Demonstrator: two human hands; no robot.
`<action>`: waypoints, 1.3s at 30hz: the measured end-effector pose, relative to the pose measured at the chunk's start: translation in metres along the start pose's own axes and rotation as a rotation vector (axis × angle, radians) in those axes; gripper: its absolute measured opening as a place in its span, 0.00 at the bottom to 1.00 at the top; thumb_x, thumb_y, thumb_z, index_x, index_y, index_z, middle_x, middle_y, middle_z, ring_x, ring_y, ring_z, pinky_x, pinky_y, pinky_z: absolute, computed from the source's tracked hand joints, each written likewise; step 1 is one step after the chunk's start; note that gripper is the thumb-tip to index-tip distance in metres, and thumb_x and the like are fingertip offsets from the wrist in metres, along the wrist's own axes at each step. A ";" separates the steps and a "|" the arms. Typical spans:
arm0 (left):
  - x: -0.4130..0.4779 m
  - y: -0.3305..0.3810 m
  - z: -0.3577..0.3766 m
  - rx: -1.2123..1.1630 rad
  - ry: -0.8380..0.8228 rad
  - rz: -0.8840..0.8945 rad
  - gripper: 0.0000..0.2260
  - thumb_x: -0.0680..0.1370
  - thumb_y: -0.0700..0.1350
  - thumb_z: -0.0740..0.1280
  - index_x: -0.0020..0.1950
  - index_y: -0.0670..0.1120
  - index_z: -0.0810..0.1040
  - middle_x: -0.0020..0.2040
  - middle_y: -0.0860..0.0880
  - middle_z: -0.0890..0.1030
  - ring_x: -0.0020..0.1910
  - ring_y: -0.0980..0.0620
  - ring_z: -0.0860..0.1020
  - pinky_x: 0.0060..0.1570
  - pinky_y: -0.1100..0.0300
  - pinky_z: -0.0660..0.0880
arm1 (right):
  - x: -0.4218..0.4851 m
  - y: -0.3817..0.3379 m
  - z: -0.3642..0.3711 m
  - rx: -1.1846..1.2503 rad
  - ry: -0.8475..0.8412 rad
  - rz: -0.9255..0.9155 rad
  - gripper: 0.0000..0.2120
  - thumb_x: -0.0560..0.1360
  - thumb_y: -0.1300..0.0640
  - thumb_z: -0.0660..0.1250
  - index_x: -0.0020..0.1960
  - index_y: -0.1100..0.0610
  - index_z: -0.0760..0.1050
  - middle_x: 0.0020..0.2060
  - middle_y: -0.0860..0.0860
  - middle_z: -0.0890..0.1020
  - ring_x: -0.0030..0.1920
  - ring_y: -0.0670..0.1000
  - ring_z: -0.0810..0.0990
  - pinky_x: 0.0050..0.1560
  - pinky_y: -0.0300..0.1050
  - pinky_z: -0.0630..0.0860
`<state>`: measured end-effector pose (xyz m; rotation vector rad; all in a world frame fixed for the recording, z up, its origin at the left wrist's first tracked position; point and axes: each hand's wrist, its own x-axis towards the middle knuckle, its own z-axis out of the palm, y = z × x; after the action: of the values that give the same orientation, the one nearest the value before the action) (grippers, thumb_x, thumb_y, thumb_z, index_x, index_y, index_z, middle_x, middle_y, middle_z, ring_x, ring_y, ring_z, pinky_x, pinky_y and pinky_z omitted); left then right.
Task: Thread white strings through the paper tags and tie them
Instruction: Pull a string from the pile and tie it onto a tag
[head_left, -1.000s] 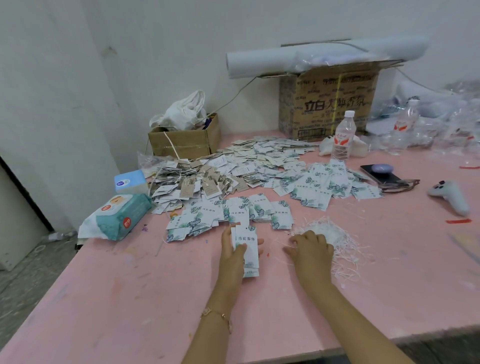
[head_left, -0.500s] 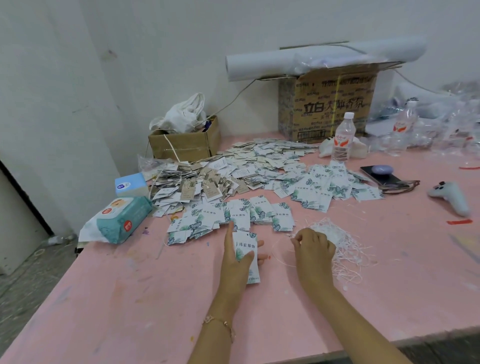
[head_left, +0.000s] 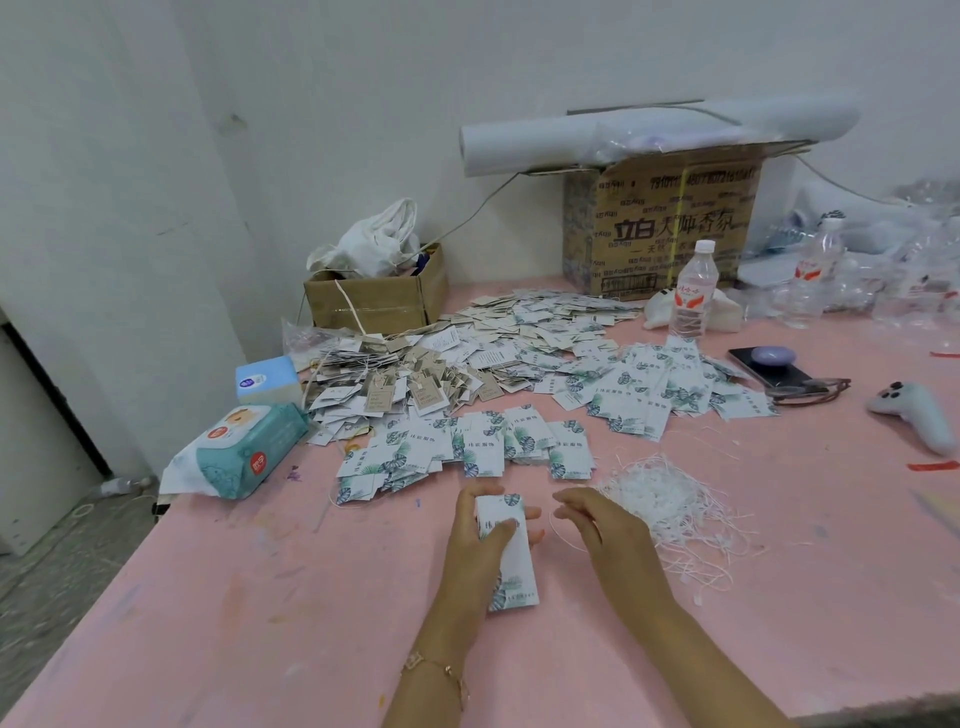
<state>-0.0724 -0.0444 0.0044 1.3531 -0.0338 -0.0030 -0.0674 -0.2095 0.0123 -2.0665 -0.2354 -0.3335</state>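
My left hand (head_left: 475, 545) grips a small stack of white paper tags (head_left: 514, 566) with green leaf prints, held just above the pink table (head_left: 260, 597). My right hand (head_left: 605, 530) pinches one thin white string (head_left: 558, 535) that loops between it and the stack. A tangled pile of white strings (head_left: 670, 504) lies to the right of that hand. More leaf-print tags (head_left: 467, 447) are spread in rows beyond my hands, and a heap of brown and white strung tags (head_left: 415, 379) lies further back.
A wet-wipes pack (head_left: 239, 452) and a blue tissue box (head_left: 267, 379) sit at the left edge. Two cardboard boxes (head_left: 374, 301) stand by the wall, with a water bottle (head_left: 693, 291). A phone (head_left: 769, 364) and a game controller (head_left: 919, 415) lie right.
My right hand has left the string pile and moved left toward the tag stack, drawing one string with it. My left hand has kept its hold on the stack.
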 end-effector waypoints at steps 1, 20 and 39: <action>0.000 0.001 0.000 0.005 0.001 -0.006 0.16 0.80 0.34 0.60 0.61 0.54 0.70 0.53 0.44 0.85 0.50 0.41 0.84 0.51 0.53 0.80 | 0.000 0.001 0.000 -0.020 0.020 -0.029 0.08 0.78 0.60 0.66 0.50 0.48 0.78 0.43 0.40 0.83 0.46 0.41 0.80 0.48 0.33 0.73; -0.002 0.005 0.004 0.026 0.059 -0.009 0.15 0.78 0.29 0.58 0.58 0.47 0.68 0.46 0.45 0.85 0.33 0.41 0.81 0.32 0.54 0.79 | 0.007 0.018 -0.002 0.176 0.337 0.145 0.19 0.75 0.70 0.66 0.58 0.50 0.78 0.41 0.44 0.82 0.43 0.34 0.79 0.43 0.22 0.71; 0.000 0.004 0.001 0.015 0.027 -0.001 0.18 0.80 0.30 0.59 0.61 0.49 0.78 0.55 0.47 0.85 0.49 0.43 0.84 0.45 0.59 0.80 | 0.010 0.021 -0.005 0.245 0.426 0.048 0.10 0.73 0.64 0.71 0.43 0.49 0.82 0.40 0.43 0.83 0.42 0.41 0.79 0.42 0.28 0.72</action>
<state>-0.0726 -0.0448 0.0090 1.3679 -0.0102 0.0143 -0.0523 -0.2237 0.0008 -1.7102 0.0322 -0.6699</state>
